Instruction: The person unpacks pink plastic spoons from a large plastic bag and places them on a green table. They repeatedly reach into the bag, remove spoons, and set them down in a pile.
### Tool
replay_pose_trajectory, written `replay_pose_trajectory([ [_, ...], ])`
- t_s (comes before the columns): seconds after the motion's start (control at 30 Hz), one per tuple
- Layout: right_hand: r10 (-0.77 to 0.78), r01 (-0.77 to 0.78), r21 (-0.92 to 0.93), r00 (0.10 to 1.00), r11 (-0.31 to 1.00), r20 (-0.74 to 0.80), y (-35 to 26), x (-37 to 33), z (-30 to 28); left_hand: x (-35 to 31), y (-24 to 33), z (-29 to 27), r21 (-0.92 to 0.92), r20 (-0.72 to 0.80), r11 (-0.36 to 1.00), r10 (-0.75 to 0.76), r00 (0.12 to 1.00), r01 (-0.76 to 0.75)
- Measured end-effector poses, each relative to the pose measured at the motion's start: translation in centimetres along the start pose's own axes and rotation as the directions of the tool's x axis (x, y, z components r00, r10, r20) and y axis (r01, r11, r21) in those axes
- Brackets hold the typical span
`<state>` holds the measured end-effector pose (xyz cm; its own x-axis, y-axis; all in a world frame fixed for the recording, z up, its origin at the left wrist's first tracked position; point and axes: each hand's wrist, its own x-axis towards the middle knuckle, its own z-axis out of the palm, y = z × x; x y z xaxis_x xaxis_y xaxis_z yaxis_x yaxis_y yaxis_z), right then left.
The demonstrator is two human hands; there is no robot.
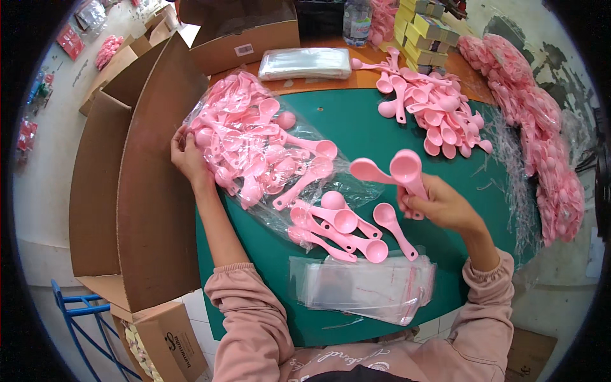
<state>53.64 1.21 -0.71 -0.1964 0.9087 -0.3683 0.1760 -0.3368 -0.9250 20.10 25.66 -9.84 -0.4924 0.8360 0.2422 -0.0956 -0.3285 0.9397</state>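
My right hand (442, 202) is raised over the table, closed around the handles of pink measuring spoons (405, 167). At least two bowls stick out from its grip, one pointing left. At the left, my left hand (187, 158) has its fingers curled on the edge of a clear plastic bag (254, 213) full of pink spoons. Part of those fingers is hidden by the bag. Several loose pink spoons (344, 221) lie in front of the bag's mouth, and a single spoon (394, 230) lies just below my right hand. Nearest me is a stack of clear plastic sleeves (363, 290).
A heap of pink spoons (439, 111) covers the table's far right, with bundled pink spoons (541, 140) in plastic beyond its edge. A tall cardboard box (159, 172) walls the left side. Behind stand a sleeve pack (305, 63), a bottle (358, 22) and yellow stacks (426, 35).
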Motion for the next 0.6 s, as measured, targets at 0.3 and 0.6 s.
replay_pose_trajectory([
  [0.3,-0.275,0.017,-0.724,0.931,0.689,-0.240,2.6,-2.2,3.6,0.2,0.0,0.2,0.012,-0.002,1.000,-0.022,1.000,0.022],
  [0.6,-0.344,0.132,-0.607,0.906,0.784,-0.248,-3.4,-1.6,-9.0,-0.4,0.3,0.1,0.065,-0.015,0.998,-0.002,1.000,0.003],
])
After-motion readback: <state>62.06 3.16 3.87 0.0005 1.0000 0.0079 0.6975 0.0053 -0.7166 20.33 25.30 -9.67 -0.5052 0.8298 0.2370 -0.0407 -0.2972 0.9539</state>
